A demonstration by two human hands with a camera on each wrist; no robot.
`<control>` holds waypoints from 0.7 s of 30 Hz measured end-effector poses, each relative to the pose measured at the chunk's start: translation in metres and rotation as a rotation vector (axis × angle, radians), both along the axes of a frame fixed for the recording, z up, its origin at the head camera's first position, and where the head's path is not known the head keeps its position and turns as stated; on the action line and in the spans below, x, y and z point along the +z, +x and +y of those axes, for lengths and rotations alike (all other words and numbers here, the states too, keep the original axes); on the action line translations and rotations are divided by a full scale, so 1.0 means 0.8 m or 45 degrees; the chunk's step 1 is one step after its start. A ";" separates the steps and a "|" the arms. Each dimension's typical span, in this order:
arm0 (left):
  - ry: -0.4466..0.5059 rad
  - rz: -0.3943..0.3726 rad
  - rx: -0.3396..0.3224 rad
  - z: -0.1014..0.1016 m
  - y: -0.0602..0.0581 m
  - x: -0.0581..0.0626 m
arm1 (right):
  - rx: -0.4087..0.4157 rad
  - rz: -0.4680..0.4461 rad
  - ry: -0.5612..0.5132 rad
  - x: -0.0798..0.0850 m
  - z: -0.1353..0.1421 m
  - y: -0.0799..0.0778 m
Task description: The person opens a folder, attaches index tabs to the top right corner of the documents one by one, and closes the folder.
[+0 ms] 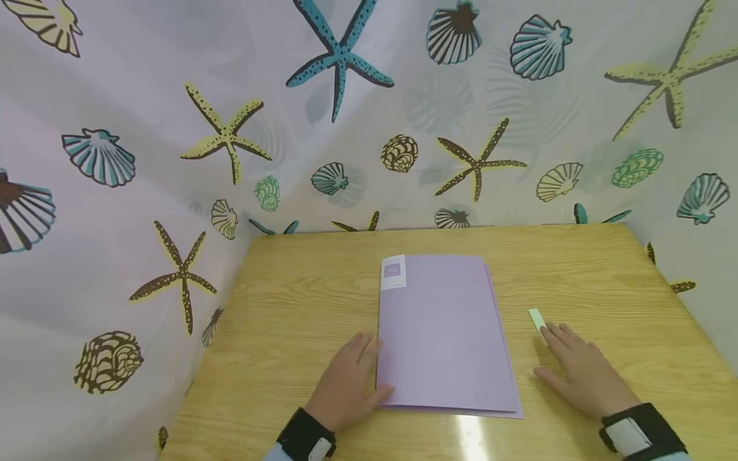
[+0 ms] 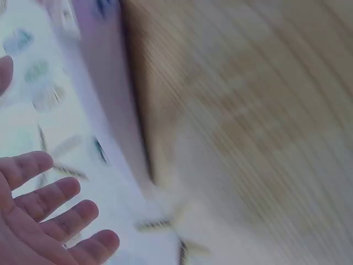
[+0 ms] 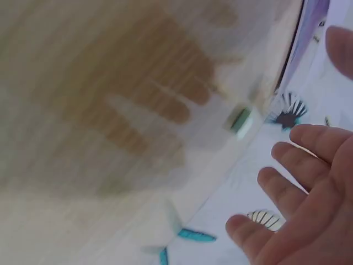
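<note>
A purple folder [image 1: 441, 333] with a white label [image 1: 394, 272] at its upper left corner lies flat in the middle of the wooden table. My left hand [image 1: 348, 384] is at the folder's lower left edge, its thumb tip overlapping the cover in the head view. Spread, nearly straight fingers [image 2: 60, 190] show in the left wrist view. Right of the folder, my right hand [image 1: 588, 374] hovers low with fingers extended. Its fingertips overlap the near end of a small pale green strip [image 1: 537, 319], which appears as a green-and-white block [image 3: 240, 120] in the right wrist view.
The wooden table [image 1: 305, 275] meets a white cloth [image 1: 357, 147] printed with starfish and shells at the back and both sides. Black bands with a white piece circle both wrists. A bright reflection shines on the tabletop below the folder.
</note>
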State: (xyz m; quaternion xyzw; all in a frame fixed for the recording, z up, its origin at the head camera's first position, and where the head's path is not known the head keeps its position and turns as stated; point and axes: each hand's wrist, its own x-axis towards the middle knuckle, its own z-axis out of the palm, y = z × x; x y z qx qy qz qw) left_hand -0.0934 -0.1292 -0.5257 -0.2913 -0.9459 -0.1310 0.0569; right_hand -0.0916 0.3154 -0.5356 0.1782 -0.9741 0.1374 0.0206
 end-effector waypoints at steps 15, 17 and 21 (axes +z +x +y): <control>-0.194 -0.072 -0.132 0.070 0.012 -0.003 | 0.245 0.091 0.057 0.003 -0.050 -0.039; -0.207 -0.090 -0.115 0.071 0.011 -0.003 | 0.253 0.098 0.056 0.003 -0.052 -0.042; -0.223 -0.099 -0.087 0.072 0.008 -0.009 | 0.270 0.071 0.018 0.003 -0.056 -0.048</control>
